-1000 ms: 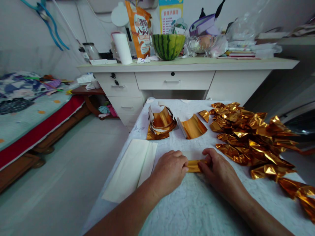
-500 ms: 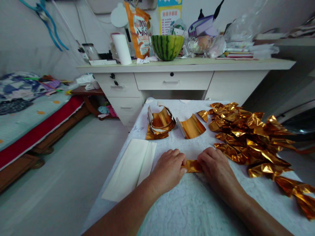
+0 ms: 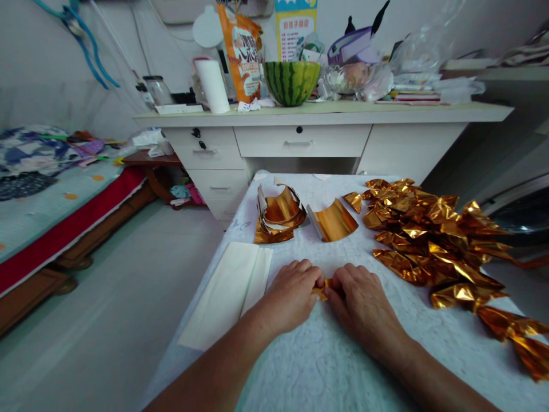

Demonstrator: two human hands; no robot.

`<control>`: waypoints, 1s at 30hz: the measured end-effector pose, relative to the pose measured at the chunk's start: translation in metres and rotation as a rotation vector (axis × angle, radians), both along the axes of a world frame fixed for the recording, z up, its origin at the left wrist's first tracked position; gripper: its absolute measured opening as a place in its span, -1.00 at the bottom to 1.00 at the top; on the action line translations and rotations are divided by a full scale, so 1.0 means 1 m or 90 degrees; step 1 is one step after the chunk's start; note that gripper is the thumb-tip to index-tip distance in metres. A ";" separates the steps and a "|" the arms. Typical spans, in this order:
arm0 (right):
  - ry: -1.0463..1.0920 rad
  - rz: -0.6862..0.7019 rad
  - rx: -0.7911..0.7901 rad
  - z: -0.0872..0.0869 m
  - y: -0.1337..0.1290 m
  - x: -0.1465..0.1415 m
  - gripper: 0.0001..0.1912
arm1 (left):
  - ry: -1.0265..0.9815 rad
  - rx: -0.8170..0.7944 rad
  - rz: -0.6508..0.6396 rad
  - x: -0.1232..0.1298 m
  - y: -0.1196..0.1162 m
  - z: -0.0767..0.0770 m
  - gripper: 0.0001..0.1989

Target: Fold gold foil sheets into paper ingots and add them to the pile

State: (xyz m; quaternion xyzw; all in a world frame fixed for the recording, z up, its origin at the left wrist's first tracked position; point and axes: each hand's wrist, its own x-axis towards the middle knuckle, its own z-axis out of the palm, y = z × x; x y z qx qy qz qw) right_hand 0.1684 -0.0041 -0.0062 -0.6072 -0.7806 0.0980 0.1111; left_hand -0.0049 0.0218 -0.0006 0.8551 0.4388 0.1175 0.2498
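White folded paper (image 3: 217, 294): lies flat on the pale tablecloth (image 3: 291, 372), just beside the left wrist.
Nested gold foil strips (image 3: 281, 214): curled with pale edges, beyond the left hand.
Left hand (image 3: 295, 293): fingers curled in, thumb and fingertips nipping the left part of the gold foil piece.
Gold foil piece (image 3: 319, 294): between the two hands, near the tabletop, mostly hidden by fingers; only a short stretch shows.
Curved gold foil sheet (image 3: 337, 222): lies beyond the hands.
Right hand (image 3: 359, 297): fingers bent and closed together, gripping the piece's right part, close to the left fingertips.
Twisted foil pieces (image 3: 433, 240): heaped to the right.
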 end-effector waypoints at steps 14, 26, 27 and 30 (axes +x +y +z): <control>-0.048 -0.030 0.085 -0.013 -0.001 -0.005 -0.69 | 0.001 -0.087 -0.020 -0.009 0.008 0.012 -0.92; 0.000 -0.032 0.109 -0.014 -0.004 0.013 -0.60 | 0.005 -0.076 -0.007 -0.009 0.008 0.007 -0.84; -0.004 -0.035 0.105 -0.015 -0.004 0.016 -0.59 | 0.007 -0.079 -0.006 -0.009 0.008 0.007 -0.84; -0.019 -0.043 0.100 -0.017 -0.003 0.027 -0.55 | 0.006 -0.082 -0.004 -0.009 0.008 0.008 -0.83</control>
